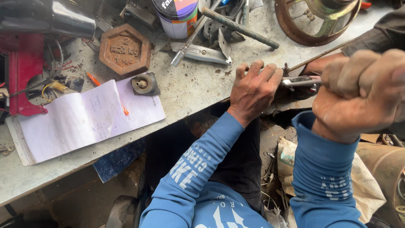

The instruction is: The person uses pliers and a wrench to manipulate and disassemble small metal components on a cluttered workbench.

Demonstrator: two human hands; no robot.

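Observation:
My left hand (254, 90) lies palm down at the edge of the grey workbench (192, 86), fingers curled over a dark part beside a silvery metal tool (300, 81) that pokes out to its right. My right hand (362, 95) is raised close to the camera in a closed fist, wrapped around something that its fingers hide. Both arms wear blue long sleeves with white print. Another person's hand (317, 64) in a dark sleeve rests just beyond the metal tool.
An open notebook (82, 118) lies at the left, with a rusty hexagonal iron weight (125, 50) and a small metal fitting (144, 83) behind it. A paint can (178, 17), wrenches (198, 52), a rusty wheel (314, 21) and a red machine (23, 69) crowd the back.

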